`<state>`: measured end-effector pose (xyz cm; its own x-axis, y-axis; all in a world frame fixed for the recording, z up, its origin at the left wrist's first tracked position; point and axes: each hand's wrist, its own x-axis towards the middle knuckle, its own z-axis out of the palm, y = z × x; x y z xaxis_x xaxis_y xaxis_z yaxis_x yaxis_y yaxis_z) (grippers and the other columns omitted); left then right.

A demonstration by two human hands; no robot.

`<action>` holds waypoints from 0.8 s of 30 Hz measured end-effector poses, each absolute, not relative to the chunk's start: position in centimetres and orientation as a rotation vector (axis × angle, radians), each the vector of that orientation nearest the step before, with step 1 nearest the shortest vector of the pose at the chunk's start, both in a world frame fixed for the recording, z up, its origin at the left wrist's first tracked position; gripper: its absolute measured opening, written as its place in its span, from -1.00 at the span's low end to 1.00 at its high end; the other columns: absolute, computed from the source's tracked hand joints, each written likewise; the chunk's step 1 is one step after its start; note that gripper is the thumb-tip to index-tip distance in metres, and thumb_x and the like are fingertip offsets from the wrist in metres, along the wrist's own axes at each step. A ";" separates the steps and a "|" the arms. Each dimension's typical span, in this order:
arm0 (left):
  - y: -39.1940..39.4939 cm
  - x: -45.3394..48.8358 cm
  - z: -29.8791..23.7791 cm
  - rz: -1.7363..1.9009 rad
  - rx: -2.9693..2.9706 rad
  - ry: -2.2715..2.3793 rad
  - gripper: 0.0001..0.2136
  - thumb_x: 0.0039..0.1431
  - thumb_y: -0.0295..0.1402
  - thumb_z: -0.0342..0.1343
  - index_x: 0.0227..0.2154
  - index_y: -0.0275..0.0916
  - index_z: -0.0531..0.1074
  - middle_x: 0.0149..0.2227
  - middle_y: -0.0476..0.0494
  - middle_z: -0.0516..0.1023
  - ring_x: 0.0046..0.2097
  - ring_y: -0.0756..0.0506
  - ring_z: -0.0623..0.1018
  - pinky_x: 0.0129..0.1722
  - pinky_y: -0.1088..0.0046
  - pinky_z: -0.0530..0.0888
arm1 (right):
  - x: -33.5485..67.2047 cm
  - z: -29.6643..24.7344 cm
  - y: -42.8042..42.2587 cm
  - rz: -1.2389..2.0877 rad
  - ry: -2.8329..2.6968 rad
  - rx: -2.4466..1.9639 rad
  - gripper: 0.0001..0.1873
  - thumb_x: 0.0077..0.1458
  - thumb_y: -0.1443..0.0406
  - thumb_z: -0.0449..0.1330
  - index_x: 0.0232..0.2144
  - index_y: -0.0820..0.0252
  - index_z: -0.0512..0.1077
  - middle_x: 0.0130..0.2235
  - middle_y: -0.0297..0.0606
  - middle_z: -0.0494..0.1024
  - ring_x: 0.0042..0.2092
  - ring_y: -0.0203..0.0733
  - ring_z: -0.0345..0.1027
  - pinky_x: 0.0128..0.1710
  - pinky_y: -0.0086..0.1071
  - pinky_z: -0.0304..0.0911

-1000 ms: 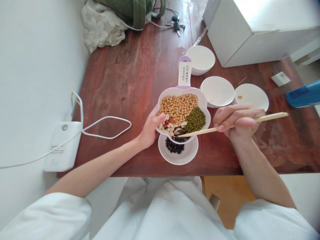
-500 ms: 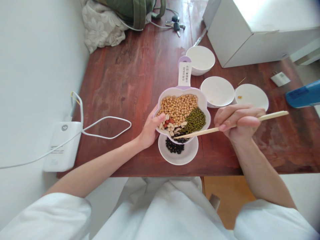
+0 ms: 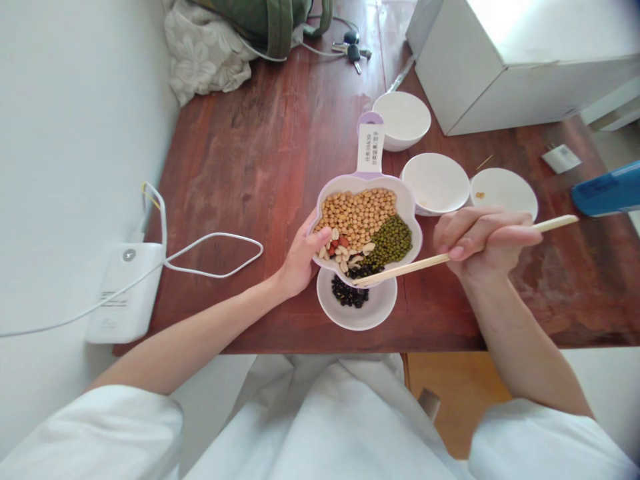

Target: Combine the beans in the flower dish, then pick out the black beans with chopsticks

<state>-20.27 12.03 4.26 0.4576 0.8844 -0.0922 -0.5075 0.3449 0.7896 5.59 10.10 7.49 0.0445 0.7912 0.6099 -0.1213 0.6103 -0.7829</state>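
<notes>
My left hand [image 3: 302, 257] grips the left side of a scalloped, purple-rimmed bowl with a handle [image 3: 369, 175], its thumb over the rim. Inside lie soybeans [image 3: 360, 210], green mung beans [image 3: 391, 241], peanuts [image 3: 343, 254] and black beans [image 3: 367, 269]. Closed around wooden chopsticks [image 3: 410, 268], my right hand [image 3: 485, 243] is to the right of the bowl; the chopstick tips are at its near rim, by the black beans. Partly beneath this bowl stands a round white bowl [image 3: 383, 310] with black beans [image 3: 350, 292] in it.
Three white bowls stand beyond my right hand: a far one [image 3: 403, 120], a middle one [image 3: 435, 183] and a right one [image 3: 505, 190] holding a small yellowish bit. A white box [image 3: 500, 73], a blue object [image 3: 607, 190], keys [image 3: 353, 52] and a white power bank [image 3: 125, 293] with a cable surround them.
The chopstick tips have shifted slightly toward me, from among the black beans to the near rim. My right hand has turned a little; the left hand and scalloped bowl stay almost still.
</notes>
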 end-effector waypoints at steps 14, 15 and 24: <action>11.9 -20.4 4.0 0.966 0.774 0.606 -0.46 0.23 0.01 0.33 0.18 -0.14 0.55 0.29 -0.22 0.63 0.44 -0.45 0.48 0.40 -0.08 0.50 | 5.2 8.1 9.5 0.649 -1.497 -0.671 -0.47 0.38 -0.07 0.26 -0.48 0.06 0.75 -0.59 -0.19 0.58 -0.60 -0.17 0.40 -0.64 -0.26 0.18; 11.9 -20.4 3.9 0.964 0.767 0.615 -0.45 0.23 0.02 0.33 0.19 -0.14 0.55 0.27 -0.22 0.65 0.44 -0.46 0.48 0.40 -0.09 0.51 | 5.1 8.1 9.5 0.655 -1.502 -0.660 -0.49 0.38 -0.07 0.26 -0.46 0.05 0.76 -0.59 -0.18 0.58 -0.59 -0.15 0.41 -0.65 -0.25 0.17; 11.8 -20.2 4.2 0.965 0.761 0.608 -0.37 0.20 0.05 0.35 0.26 -0.09 0.49 0.27 -0.21 0.64 0.44 -0.48 0.47 0.39 -0.08 0.51 | 5.1 8.1 9.7 0.733 -1.458 -0.581 -0.48 0.38 -0.05 0.27 -0.49 0.08 0.74 -0.61 -0.20 0.55 -0.64 -0.21 0.35 -0.67 -0.29 0.20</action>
<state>-20.24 11.85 4.23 0.4449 0.8873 -0.1213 -0.4926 0.3556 0.7943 5.12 9.71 8.08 -0.0303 0.7454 0.6659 -0.0898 0.6615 -0.7445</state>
